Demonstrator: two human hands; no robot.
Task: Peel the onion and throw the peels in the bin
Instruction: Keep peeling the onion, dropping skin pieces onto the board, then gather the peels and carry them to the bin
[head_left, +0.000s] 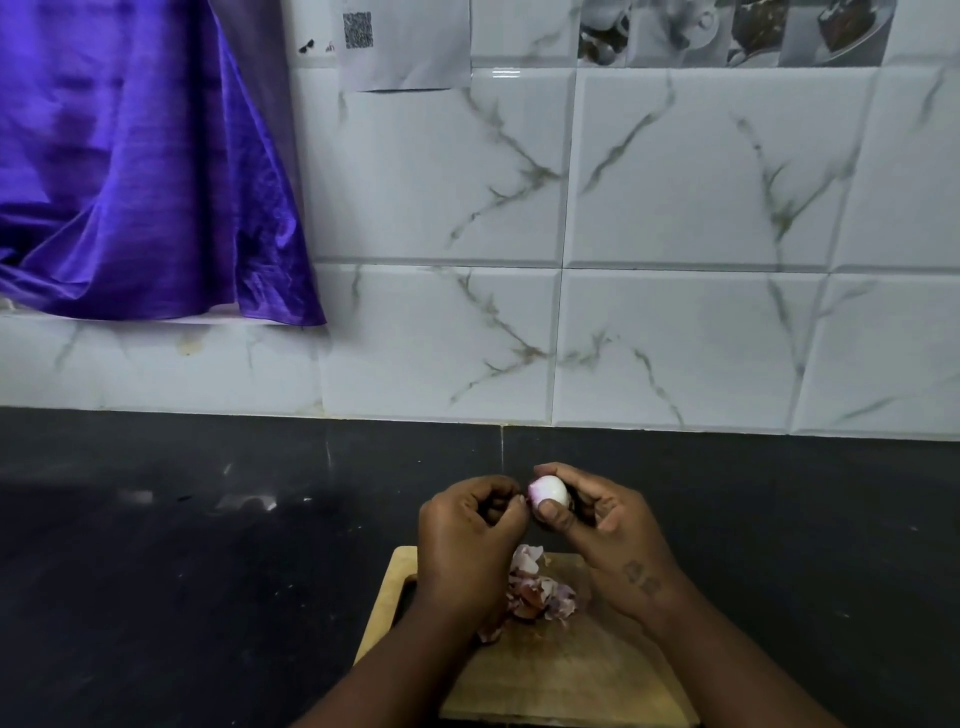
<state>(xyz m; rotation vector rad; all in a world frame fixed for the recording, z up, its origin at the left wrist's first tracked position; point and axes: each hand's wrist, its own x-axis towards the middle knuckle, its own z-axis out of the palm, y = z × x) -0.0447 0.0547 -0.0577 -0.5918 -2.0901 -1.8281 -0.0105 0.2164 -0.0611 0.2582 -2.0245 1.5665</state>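
A small onion (549, 491), mostly white with a pink edge on its left, is held up above the board in my right hand (605, 530), thumb and fingers curled round it. My left hand (467, 535) is right beside it, fingertips pinching at the onion's pink left edge. Below my hands a pile of purple-brown peels (540, 592) lies on a wooden cutting board (561, 670). No bin is in view.
The board sits on a black countertop (182, 571) against a white marble-tiled wall (675, 312). A purple cloth (130, 166) hangs at the upper left. A paper with a printed code (405, 41) is stuck on the wall.
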